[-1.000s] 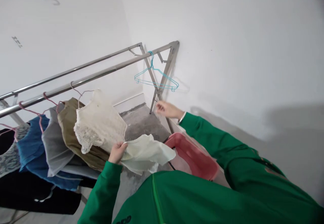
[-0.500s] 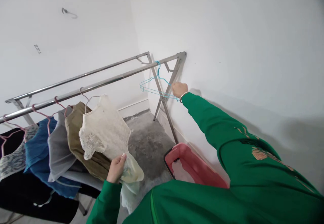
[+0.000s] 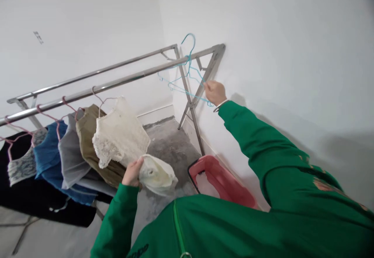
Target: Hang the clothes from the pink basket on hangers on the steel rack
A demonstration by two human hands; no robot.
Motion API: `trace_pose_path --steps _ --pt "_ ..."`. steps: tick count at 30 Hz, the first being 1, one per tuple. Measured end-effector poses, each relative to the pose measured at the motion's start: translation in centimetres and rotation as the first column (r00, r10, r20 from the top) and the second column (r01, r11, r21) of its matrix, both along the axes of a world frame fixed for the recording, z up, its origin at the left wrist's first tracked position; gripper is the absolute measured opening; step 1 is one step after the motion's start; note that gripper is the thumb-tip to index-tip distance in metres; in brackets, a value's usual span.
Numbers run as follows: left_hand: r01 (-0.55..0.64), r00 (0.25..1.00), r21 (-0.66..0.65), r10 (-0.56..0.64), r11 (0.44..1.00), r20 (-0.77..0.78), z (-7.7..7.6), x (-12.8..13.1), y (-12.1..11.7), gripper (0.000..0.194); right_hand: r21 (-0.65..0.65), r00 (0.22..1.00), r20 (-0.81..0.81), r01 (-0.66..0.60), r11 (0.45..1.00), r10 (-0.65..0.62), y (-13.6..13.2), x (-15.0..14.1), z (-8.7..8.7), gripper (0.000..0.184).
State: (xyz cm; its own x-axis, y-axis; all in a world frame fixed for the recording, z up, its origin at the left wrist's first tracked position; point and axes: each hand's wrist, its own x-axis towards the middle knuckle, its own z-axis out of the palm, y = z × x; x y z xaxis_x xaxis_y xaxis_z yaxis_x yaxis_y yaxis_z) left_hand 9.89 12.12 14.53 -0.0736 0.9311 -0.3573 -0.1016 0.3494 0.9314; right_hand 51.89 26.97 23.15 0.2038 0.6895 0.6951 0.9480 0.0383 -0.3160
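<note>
My right hand [image 3: 215, 92] is closed on one end of a light-blue wire hanger [image 3: 191, 43]. Its hook stands above the front rail, apart from it, and a second blue hanger [image 3: 164, 69] shows behind it. Lower down, my left hand [image 3: 133, 173] grips a bunched pale garment [image 3: 157, 173] with a yellowish, printed-looking patch; what kind of garment it is I cannot tell. Just beyond that hand a white lace top [image 3: 119, 127] hangs from the rail on a pinkish hanger, partly overlapped by the held cloth.
A metal drying rack [image 3: 131, 79] stands along the wall, its crossed legs in the corner. Olive [image 3: 89, 127], grey [image 3: 73, 153], blue [image 3: 49, 149] and black garments [image 3: 58, 203] hang on its left. A red tub [image 3: 230, 182] sits on the concrete floor at right.
My right hand has risen and lifted a blue hanger's hook off the rail. The pale cloth in my left hand has swung up and to the right. The view has shifted slightly.
</note>
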Motion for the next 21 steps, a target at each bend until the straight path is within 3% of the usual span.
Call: trace_pose_path --steps 3,4,6,8,10,12,16,21 --pt "-0.080 0.992 0.006 0.079 0.997 0.098 1.8 0.2 0.8 0.021 0.231 0.927 -0.211 -0.262 0.937 0.312 -4.5 -2.0 -4.5 0.039" --pt "-0.104 0.989 0.011 0.102 0.995 0.106 2.1 0.2 1.1 0.022 0.285 0.854 -0.310 -0.335 0.898 0.417 -6.4 -3.2 -6.2 0.036" --pt "-0.092 0.989 0.023 0.089 0.995 0.117 2.4 -0.2 1.8 0.024 0.315 0.635 -0.526 -0.472 0.823 0.566 -10.4 -5.9 -8.9 0.039" --pt "-0.070 0.992 0.046 0.065 0.996 0.105 2.4 -0.6 2.5 0.023 0.284 0.409 -0.708 -0.580 0.763 0.575 -13.9 -8.6 -10.6 0.047" --pt "-0.032 0.995 0.090 0.024 0.995 0.095 2.3 -0.9 3.0 0.022 0.233 0.265 -0.823 -0.648 0.725 0.502 -16.6 -10.7 -11.1 0.044" --pt "-0.006 0.997 0.127 -0.003 0.992 0.071 2.1 -1.0 3.5 0.022 0.176 0.210 -0.876 -0.697 0.695 0.433 -18.4 -11.6 -10.8 0.042" --pt "-0.007 0.999 0.179 0.016 0.984 -0.047 1.3 -1.0 4.3 0.025 0.046 0.210 -0.914 -0.797 0.603 0.347 -21.1 -11.0 -9.4 0.042" --pt "0.042 0.972 0.224 0.012 0.974 -0.236 -0.1 -0.6 4.8 0.029 -0.073 0.235 -0.908 -0.903 0.423 0.346 -23.1 -11.0 -8.8 0.042"
